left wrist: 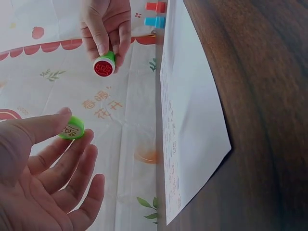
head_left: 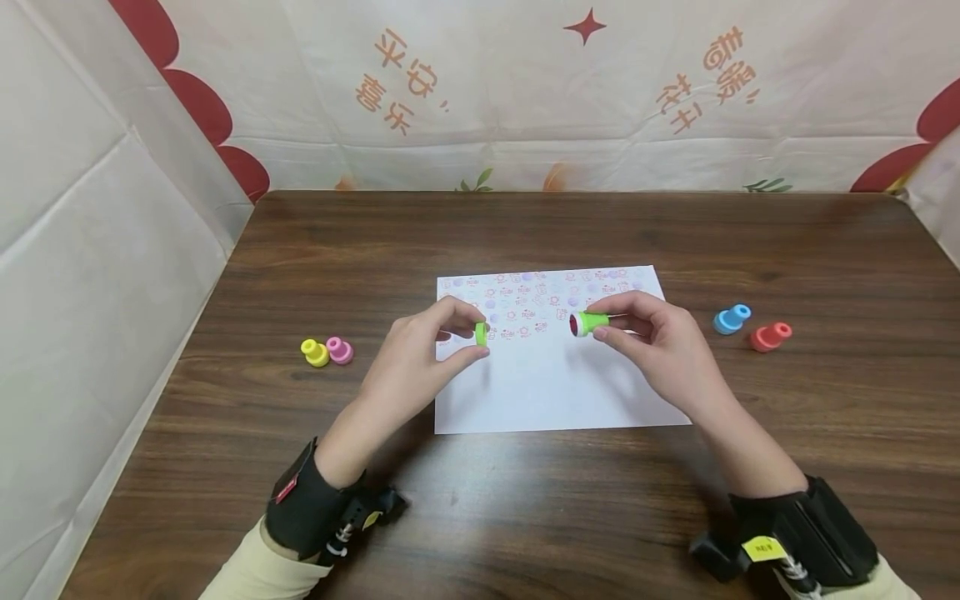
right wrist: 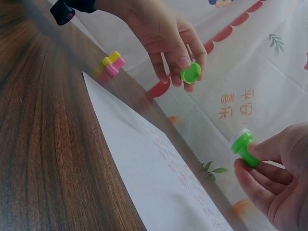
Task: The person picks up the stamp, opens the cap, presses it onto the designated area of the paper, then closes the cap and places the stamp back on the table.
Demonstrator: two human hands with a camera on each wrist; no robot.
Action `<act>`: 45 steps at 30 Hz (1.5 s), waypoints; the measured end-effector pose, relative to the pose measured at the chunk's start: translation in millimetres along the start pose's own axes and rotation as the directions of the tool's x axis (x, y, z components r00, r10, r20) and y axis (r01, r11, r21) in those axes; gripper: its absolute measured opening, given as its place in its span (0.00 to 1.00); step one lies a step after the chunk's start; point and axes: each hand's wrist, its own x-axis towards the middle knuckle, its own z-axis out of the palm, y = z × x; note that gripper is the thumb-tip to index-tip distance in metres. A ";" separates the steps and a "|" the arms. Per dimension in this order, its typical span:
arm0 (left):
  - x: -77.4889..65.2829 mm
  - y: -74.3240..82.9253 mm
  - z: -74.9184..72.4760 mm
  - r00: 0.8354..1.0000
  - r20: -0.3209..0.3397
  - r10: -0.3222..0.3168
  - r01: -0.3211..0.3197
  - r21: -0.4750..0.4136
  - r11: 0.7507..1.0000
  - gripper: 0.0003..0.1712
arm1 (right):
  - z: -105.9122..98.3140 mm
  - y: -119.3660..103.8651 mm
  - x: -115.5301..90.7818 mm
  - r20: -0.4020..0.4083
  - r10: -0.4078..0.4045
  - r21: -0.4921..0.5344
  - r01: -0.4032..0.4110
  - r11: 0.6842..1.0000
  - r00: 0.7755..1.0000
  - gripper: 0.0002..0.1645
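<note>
My left hand [head_left: 420, 346] pinches a small green stamp cap [head_left: 481, 334] between thumb and fingers, above the left part of a white sheet of paper [head_left: 525, 392]. Over the paper's right part, my right hand [head_left: 660, 342] holds a green stamp [head_left: 596, 322] by its handle. The stamp's round red face [left wrist: 103, 68] shows uncovered in the left wrist view and points toward the left hand. Cap and stamp are apart. A line drawing marks the cap's outer side [left wrist: 72, 129]. Rows of small red and purple prints [head_left: 525, 290] cover the upper part of the paper.
A yellow stamp [head_left: 314, 352] and a pink stamp [head_left: 340, 350] stand together left of the paper. To its right are a blue stamp [head_left: 732, 319] and a red stamp [head_left: 770, 337]. The brown wooden table [head_left: 360, 242] meets a patterned white cloth [head_left: 510, 100] at its far edge.
</note>
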 end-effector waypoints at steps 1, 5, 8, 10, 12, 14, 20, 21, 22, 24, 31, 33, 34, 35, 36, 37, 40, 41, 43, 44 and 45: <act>0.1 0.5 -0.2 1.000 0.000 0.000 0.000 -0.002 1.000 0.16 | -0.1 0.5 0.9 0.005 -0.004 0.001 0.004 1.000 1.000 0.16; 0.4 1.4 -0.1 1.000 -0.001 0.000 0.000 -0.005 1.000 0.16 | -0.2 0.9 4.2 0.028 0.006 0.001 -0.006 1.000 1.000 0.17; 0.5 0.8 0.4 1.000 0.001 0.003 -0.003 -0.008 1.000 0.16 | -0.3 0.6 6.6 0.036 0.025 -0.008 -0.025 1.000 0.999 0.17; 0.6 0.7 0.5 1.000 0.003 0.002 -0.002 -0.009 1.000 0.15 | -0.1 0.6 8.5 0.036 0.027 -0.017 -0.027 1.000 0.999 0.17; 0.9 0.8 0.6 1.000 0.005 0.000 0.000 -0.013 1.000 0.15 | 0.8 0.8 10.7 0.034 0.027 -0.026 -0.026 0.999 0.999 0.16; 1.2 1.2 0.4 1.000 0.007 -0.001 0.001 -0.013 1.000 0.15 | 2.0 0.7 13.1 0.030 0.026 -0.038 -0.025 0.999 0.999 0.15; 1.6 1.4 0.5 1.000 0.011 -0.003 0.003 -0.009 1.000 0.15 | 8.2 0.8 19.6 0.019 -0.015 -0.106 0.017 0.994 1.000 0.13; 1.6 1.4 0.5 1.000 0.011 -0.004 0.004 -0.009 1.000 0.15 | 9.3 0.9 20.6 0.023 -0.029 -0.115 0.032 0.993 0.999 0.13; 1.6 1.4 0.6 1.000 0.011 -0.003 0.004 -0.009 1.000 0.15 | 10.4 1.0 21.8 0.028 -0.044 -0.122 0.047 0.991 0.999 0.13; 1.5 1.3 0.8 1.000 0.011 -0.005 0.005 -0.007 1.000 0.15 | 12.8 1.1 24.1 0.039 -0.058 -0.139 0.063 0.988 0.998 0.14; 1.7 1.5 1.3 1.000 0.014 -0.016 0.016 0.002 1.000 0.16 | 21.1 4.6 30.9 0.062 -0.102 -0.222 0.113 0.968 0.993 0.14; 1.8 0.8 1.6 1.000 0.012 -0.014 0.014 -0.001 1.000 0.16 | 23.2 6.0 32.6 0.067 -0.112 -0.240 0.125 0.963 0.991 0.13; 1.8 0.6 1.7 1.000 0.012 -0.013 0.013 -0.001 1.000 0.16 | 24.3 6.5 33.4 0.072 -0.112 -0.250 0.127 0.960 0.991 0.13; 1.7 0.3 1.7 1.000 0.012 -0.012 0.012 -0.002 1.000 0.16 | 25.3 7.0 33.9 0.076 -0.110 -0.258 0.126 0.958 0.991 0.13; 1.7 0.2 1.7 1.000 0.012 -0.011 0.011 -0.002 1.000 0.16 | 26.3 7.3 34.5 0.083 -0.105 -0.268 0.124 0.955 0.991 0.13; 1.6 0.0 1.8 1.000 0.012 -0.010 0.010 -0.003 1.000 0.16 | 27.4 7.5 34.9 0.090 -0.098 -0.277 0.119 0.953 0.991 0.13; 1.5 -0.7 2.2 1.000 0.013 -0.007 0.007 -0.004 1.000 0.16 | 30.5 8.3 36.0 0.107 -0.081 -0.305 0.111 0.946 0.991 0.12; 1.5 -1.0 2.3 1.000 0.013 -0.006 0.006 -0.003 1.000 0.16 | 31.4 8.6 36.2 0.109 -0.081 -0.312 0.112 0.943 0.991 0.12; 1.4 -1.4 2.5 1.000 0.014 -0.006 0.006 -0.003 1.000 0.16 | 33.2 8.9 36.6 0.110 -0.082 -0.327 0.114 0.938 0.991 0.12; 1.3 -1.6 2.7 1.000 0.014 -0.006 0.006 -0.003 1.000 0.16 | 33.9 9.3 36.7 0.110 -0.085 -0.337 0.118 0.934 0.990 0.12; 1.1 -1.7 2.7 1.000 0.014 -0.006 0.007 -0.002 1.000 0.16 | 34.7 9.6 36.7 0.108 -0.087 -0.346 0.120 0.930 0.990 0.12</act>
